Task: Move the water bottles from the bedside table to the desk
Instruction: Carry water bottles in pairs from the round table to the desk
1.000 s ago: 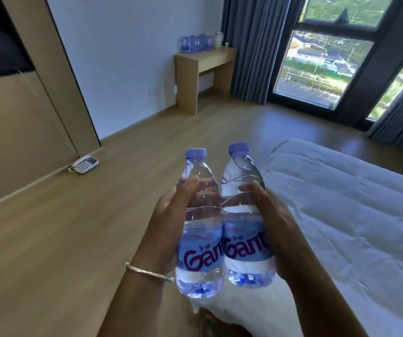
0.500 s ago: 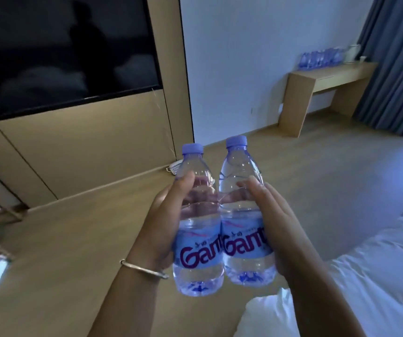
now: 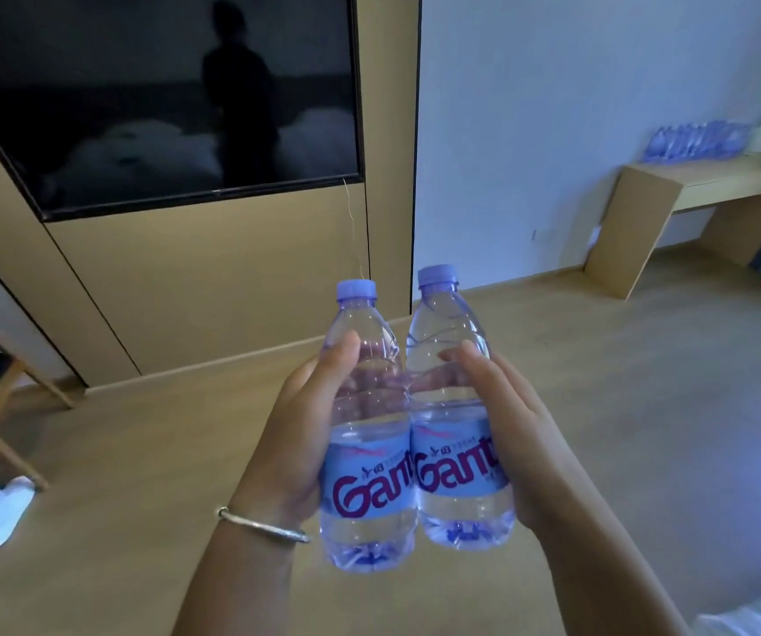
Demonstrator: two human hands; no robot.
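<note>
We are carrying two water bottles across the room, so we are in the middle part of the job: the bottles are off the bedside table (we are not seeing that table here) and they are not on the desk (image 3: 709,185) yet. The desk is standing far off by the wall, at the upper right, well apart from our hands.

Our left hand (image 3: 298,433) is wrapping around the left bottle (image 3: 365,452), with the thumb lying across the front of it. Our right hand (image 3: 514,433) is curling around the right bottle (image 3: 456,433) in the same way. Both bottles are standing upright in the air, and their sides are touching each other. Nothing is under them but the floor (image 3: 140,521).

Each bottle is wearing its purple cap, and each one is looking nearly full of clear water. So they are probably a bit heavy, and we think a firm hold is needed.

A row of more bottles (image 3: 700,142) is already sitting at the back edge of the desk, by the wall. They are too blurry to count.

Next, we think we are needing to turn right, walk to the desk, and set these two down on a bare part of its top, near the front edge.
</note>
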